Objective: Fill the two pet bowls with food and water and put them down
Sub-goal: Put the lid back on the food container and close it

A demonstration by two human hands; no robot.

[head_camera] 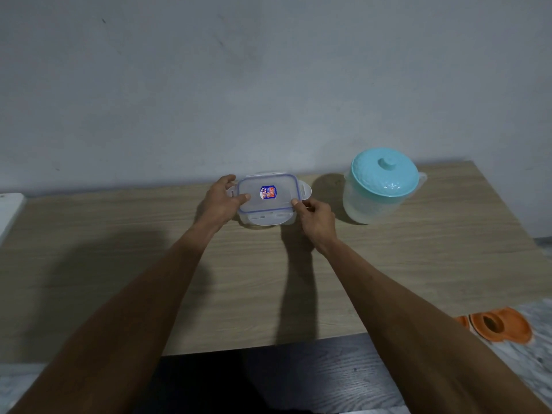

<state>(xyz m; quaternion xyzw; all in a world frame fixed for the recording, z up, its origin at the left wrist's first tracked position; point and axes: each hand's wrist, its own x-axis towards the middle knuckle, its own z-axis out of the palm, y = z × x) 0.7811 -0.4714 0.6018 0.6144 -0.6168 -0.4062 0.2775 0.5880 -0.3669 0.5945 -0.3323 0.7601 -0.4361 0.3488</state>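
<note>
A clear plastic food container with a blue-rimmed snap lid stands at the back middle of the wooden table. My left hand grips its left end, thumb resting on the lid. My right hand holds the lid's front right corner with thumb and fingers. A translucent jug with a turquoise lid stands to the right, apart from the container. On the floor at the lower right lies an orange pet bowl, partly hidden by my right forearm.
A grey wall runs right behind the table. A white object shows at the left edge. A dark surface lies below the table's front edge, with patterned floor to the right.
</note>
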